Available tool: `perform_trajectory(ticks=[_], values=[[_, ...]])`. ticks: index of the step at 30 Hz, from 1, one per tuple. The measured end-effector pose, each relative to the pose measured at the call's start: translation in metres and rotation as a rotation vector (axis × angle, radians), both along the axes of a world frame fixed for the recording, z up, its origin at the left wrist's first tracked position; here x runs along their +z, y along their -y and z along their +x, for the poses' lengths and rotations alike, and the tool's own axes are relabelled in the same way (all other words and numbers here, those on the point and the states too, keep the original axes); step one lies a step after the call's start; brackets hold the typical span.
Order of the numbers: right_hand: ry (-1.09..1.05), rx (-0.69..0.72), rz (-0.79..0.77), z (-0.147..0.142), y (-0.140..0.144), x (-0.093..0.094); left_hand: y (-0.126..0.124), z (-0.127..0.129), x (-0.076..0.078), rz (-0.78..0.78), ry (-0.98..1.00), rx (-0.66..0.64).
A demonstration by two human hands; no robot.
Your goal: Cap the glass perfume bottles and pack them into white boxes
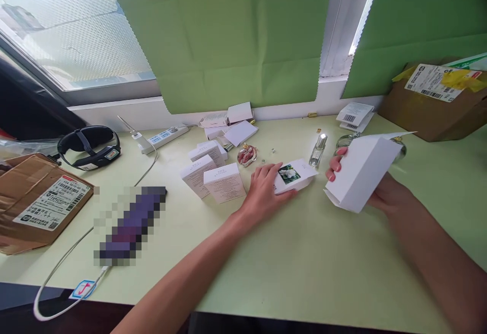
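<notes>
My left hand (265, 188) grips the left end of a white box with a flower picture (292, 177), which lies on the table. Its thumb runs along the near side, and the fingers rest on the far side. Raised off the table, a plain white box (359, 172) with open end flaps sits in my right hand (385, 192), the fingers curled around its left edge. Between the two boxes, a little farther back, stands a small clear bottle with a silver top (318, 150). Behind the raised box, round glass bottles (344, 141) are partly hidden.
Several printed white boxes (224, 182) stand left of my left hand, near a round pink ornate bottle (247, 155). Cardboard cartons (429, 106) flank the table. A power strip (163, 139), a black headset (91, 146), a cable and a blurred-out phone (131, 225) lie left.
</notes>
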State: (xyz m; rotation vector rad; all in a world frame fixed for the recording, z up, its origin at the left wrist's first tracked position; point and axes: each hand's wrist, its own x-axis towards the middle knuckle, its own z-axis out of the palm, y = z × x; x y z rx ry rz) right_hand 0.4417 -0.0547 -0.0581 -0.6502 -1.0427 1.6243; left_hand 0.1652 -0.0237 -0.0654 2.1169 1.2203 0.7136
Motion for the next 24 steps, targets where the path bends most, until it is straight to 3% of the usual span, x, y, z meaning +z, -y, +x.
perform_trajectory(ticks=[4, 7, 12, 15, 18, 21, 24], values=[[-0.016, -0.158, -0.008, 0.003, 0.005, 0.006, -0.001, -0.002, 0.013, -0.408, 0.441, -0.154], [0.008, -0.297, -0.014, -0.003, 0.003, 0.008, -0.007, -0.002, 0.008, -0.505, 0.639, -0.195], [0.117, -0.37, -0.027, -0.023, -0.004, 0.001, -0.013, 0.001, -0.008, -0.35, 0.658, -0.14], [0.172, -0.27, -0.067, -0.028, -0.003, -0.004, -0.01, 0.002, -0.012, -0.238, 0.503, -0.119], [0.151, -0.169, -0.077, -0.024, 0.0, -0.004, -0.004, 0.003, -0.015, 0.015, 0.272, -0.08], [0.078, -0.186, -0.051, -0.017, 0.0, 0.001, 0.003, 0.005, -0.014, 0.263, 0.038, -0.193], [0.026, -0.22, -0.01, -0.011, 0.0, 0.005, 0.007, 0.006, -0.014, 0.364, -0.123, -0.281]])
